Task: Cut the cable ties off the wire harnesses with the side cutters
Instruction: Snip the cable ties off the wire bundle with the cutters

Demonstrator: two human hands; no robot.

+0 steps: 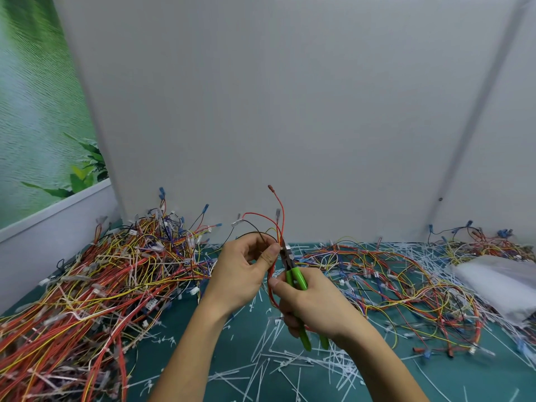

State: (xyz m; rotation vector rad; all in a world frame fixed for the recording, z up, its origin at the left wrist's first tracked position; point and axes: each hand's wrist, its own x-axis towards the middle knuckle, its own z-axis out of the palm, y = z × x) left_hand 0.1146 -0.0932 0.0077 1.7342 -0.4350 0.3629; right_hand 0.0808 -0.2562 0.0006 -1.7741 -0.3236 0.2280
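At frame centre, my left hand [240, 274] pinches a limp, light harness [275, 227] (wires flop upward); my right hand [313, 306] grips cutters [293, 274], nose at its tie [287, 248]. Hold beside the tie.

A plain grey-white wall [290, 111] rises behind the teal table [232, 343], beside a green leafy poster [34, 126] at left

no text, label or number can be read. the green handles of the side cutters [296, 278] show no legible brand; the white plastic bundle [499, 282] at the right is blurred, possibly unprinted.
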